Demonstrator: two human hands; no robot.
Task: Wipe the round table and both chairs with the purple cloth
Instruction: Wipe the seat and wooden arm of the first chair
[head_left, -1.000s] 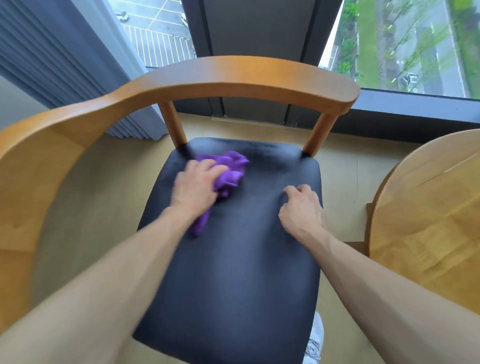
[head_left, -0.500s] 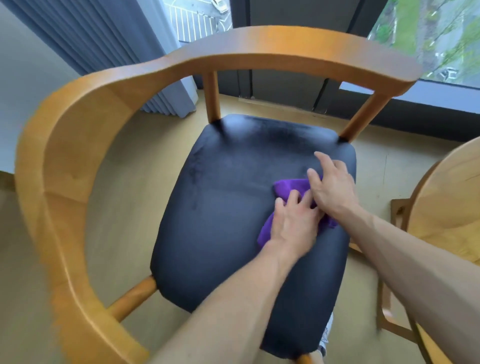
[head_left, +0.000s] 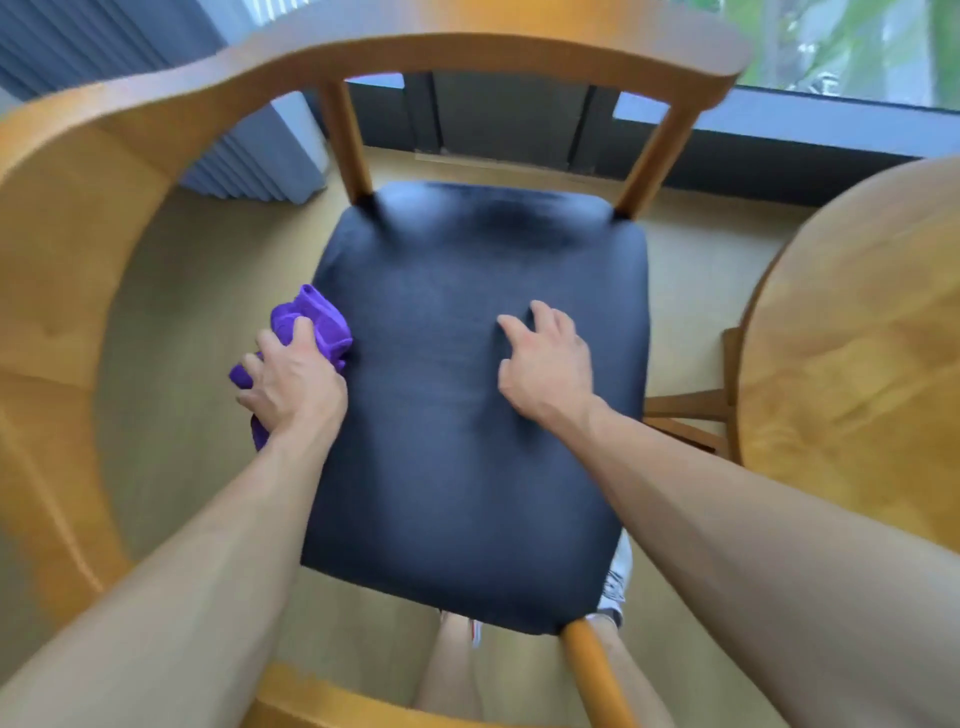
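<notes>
The left hand (head_left: 291, 379) grips the bunched cloth (head_left: 311, 325) at the left edge of the chair (head_left: 467, 415) seat. The right hand (head_left: 545, 358) rests on the seat, fingers spread and a little bent, holding nothing. Half a second ago both hands met on the right side; now they are well apart. The table (head_left: 857, 338) stands right.

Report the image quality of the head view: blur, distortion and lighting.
Head view: wide-angle distortion bows the chair's wooden backrest and stretches both forearms toward the corners; motion blur smears the backrest and the round table; soft daylight from the window leaves a dull sheen on the dark seat; left hand and purple cloth stay fairly sharp.
</notes>
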